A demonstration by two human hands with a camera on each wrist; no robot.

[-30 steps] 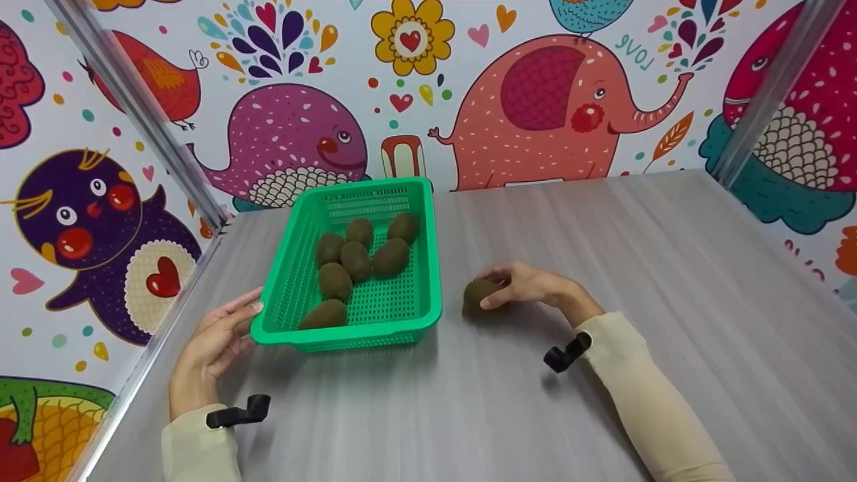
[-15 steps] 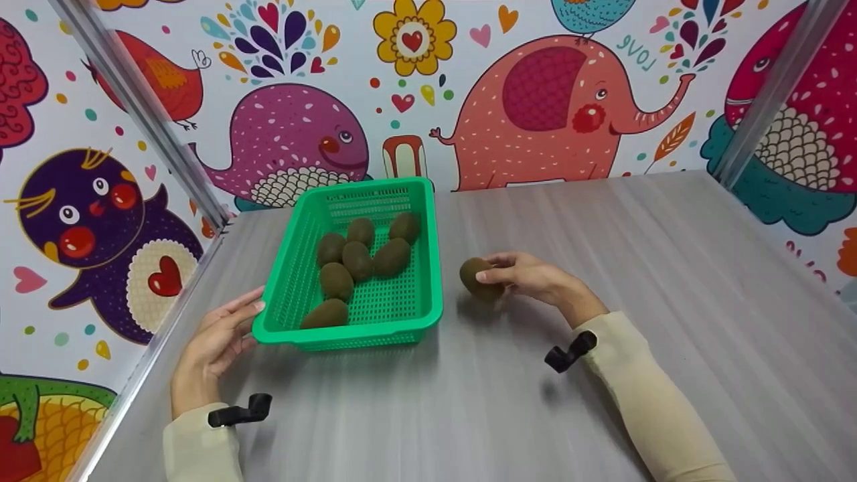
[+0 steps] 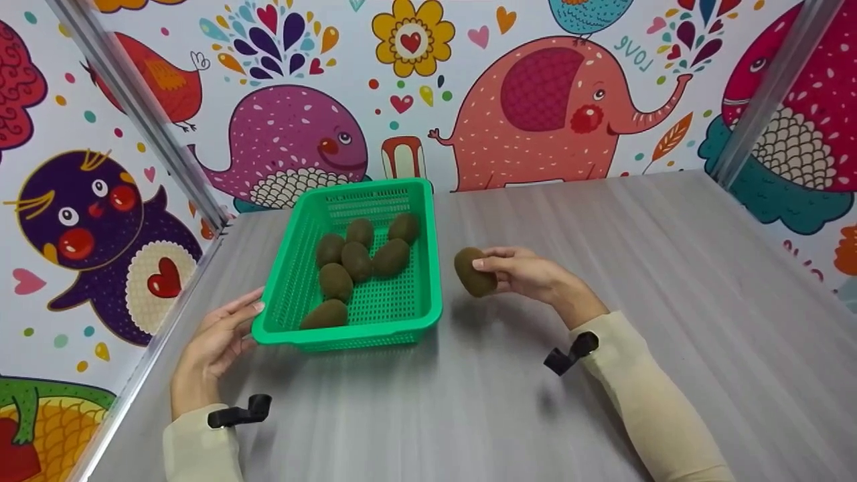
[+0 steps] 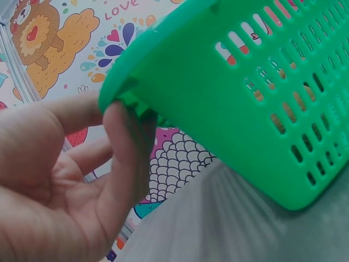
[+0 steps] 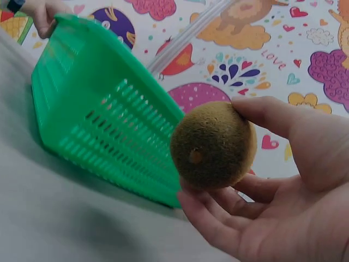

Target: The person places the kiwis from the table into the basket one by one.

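Note:
A brown, fuzzy kiwi (image 3: pixel 473 276) is held off the table by my right hand (image 3: pixel 535 276), pinched between the thumb and the fingers. It hangs just right of the green plastic basket (image 3: pixel 375 333). In the right wrist view the kiwi (image 5: pixel 210 147) shows its blunt end, with the fingers beneath it. My left hand (image 3: pixel 213 345) grips the near left corner of the basket's rim. The left wrist view has the thumb and fingers around that rim (image 4: pixel 128 65). Several kiwis (image 3: pixel 357 261) lie inside the basket, one of them (image 3: pixel 326 314) at its near wall.
The basket stands on a grey wood-grain table (image 3: pixel 602 234). Walls with cartoon animals (image 3: pixel 535 120) enclose the back and sides. Metal posts (image 3: pixel 144 120) rise at the back left and back right corners.
My right hand has lifted the kiwi from the table and shifted it slightly left and away, towards the basket. My left hand and the basket have stayed where they were.

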